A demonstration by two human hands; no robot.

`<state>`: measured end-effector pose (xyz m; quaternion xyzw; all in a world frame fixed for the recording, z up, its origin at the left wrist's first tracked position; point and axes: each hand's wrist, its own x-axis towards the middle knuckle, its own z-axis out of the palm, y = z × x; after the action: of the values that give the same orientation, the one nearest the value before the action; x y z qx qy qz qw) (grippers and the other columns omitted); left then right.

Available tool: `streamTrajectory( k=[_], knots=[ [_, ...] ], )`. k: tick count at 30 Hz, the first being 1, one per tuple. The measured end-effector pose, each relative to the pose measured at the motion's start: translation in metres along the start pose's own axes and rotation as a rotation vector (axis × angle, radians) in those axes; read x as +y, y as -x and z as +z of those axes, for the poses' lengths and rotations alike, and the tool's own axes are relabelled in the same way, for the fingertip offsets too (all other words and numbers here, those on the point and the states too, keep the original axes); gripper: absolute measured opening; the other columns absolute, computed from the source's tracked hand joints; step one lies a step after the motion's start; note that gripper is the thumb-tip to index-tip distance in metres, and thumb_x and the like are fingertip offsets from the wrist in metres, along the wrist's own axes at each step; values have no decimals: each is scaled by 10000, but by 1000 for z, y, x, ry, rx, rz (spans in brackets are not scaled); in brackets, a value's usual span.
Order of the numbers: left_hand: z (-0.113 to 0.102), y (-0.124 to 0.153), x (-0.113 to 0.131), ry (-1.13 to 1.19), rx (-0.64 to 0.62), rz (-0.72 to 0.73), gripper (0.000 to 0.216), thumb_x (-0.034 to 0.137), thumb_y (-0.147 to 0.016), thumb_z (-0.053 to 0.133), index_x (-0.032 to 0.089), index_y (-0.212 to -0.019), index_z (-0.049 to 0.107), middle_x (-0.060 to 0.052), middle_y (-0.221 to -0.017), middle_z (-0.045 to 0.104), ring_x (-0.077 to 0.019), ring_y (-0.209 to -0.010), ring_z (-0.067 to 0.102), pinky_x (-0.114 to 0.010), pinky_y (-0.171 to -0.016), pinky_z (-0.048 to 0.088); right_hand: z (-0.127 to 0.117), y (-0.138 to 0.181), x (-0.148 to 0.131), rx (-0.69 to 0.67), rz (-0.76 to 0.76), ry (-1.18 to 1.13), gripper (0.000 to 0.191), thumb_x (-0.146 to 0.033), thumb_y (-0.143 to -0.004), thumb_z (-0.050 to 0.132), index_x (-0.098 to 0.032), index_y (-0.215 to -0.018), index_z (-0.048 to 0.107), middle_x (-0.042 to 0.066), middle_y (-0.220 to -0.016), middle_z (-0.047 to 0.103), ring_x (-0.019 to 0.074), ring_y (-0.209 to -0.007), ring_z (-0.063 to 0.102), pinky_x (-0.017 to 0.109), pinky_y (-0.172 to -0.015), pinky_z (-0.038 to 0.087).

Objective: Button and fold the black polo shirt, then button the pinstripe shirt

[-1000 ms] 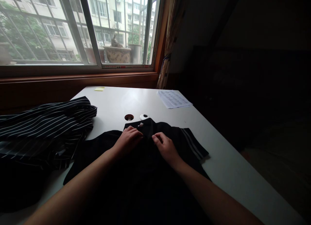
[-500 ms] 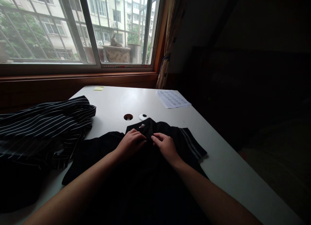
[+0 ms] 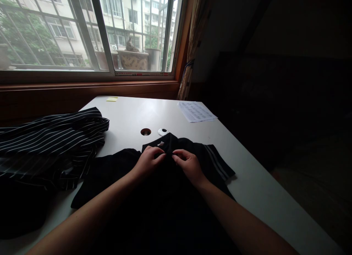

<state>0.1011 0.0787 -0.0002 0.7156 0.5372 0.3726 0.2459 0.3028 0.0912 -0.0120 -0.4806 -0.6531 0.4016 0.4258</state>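
A black short-sleeved shirt (image 3: 165, 196) lies spread on the white table (image 3: 129, 113), its collar toward the window. Pale stripes cross its right sleeve, and a small white label shows inside the neck. My left hand (image 3: 150, 159) pinches the shirt's front just below the collar, thumb and fingertips pressed together. Close beside it, my right hand (image 3: 189, 165) pinches the cloth on the other side of the neck opening. The fingertips of both hands nearly meet. Whatever small part lies between them is too dark to make out.
A black garment with white stripes (image 3: 55, 137) is heaped at the left. Printed sheets (image 3: 196, 112) lie at the far right corner, a yellow note (image 3: 112, 99) at the far left. A round hole (image 3: 145, 132) and a white ring cover (image 3: 163, 132) sit beyond the collar.
My left hand has turned so its thumb shows, and its fingertips have come up slightly on the cloth. My right hand has shifted only a little; the shirt stays in place.
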Motion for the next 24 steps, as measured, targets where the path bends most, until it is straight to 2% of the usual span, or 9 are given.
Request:
streamTrajectory(
  k=[4,9,14,24],
  knots=[
    [1,1,-1,3,-10,-17,220,389,-868,618,217,-927,741,-63,-899,704,-257,-963,613,-375,-838,510,-3,-1,1,-60,-63,37,209,-366,-817,644,-205,-931,714,20,-838,678,176,-764,616,294,-706,512],
    [5,2,-5,13,-19,-1,199,368,-860,635,218,-932,746,-56,-901,705,-245,-967,607,-370,-869,503,-4,-3,-2,-60,-199,143,110,-283,-806,653,-210,-873,701,27,-949,601,169,-856,604,292,-790,503],
    [7,2,-9,14,-27,13,179,351,-863,634,223,-922,744,-50,-902,716,-245,-978,595,-375,-882,497,-3,-2,-5,-130,-166,152,139,-322,-852,629,-207,-892,696,20,-886,643,177,-850,621,305,-803,496],
    [4,1,-10,41,-105,47,199,350,-861,639,219,-974,738,-61,-954,719,-254,-1027,575,-384,-918,488,-5,-4,-4,-148,-77,105,159,-316,-835,620,-192,-892,701,21,-870,669,188,-843,632,308,-789,486]
  ],
)
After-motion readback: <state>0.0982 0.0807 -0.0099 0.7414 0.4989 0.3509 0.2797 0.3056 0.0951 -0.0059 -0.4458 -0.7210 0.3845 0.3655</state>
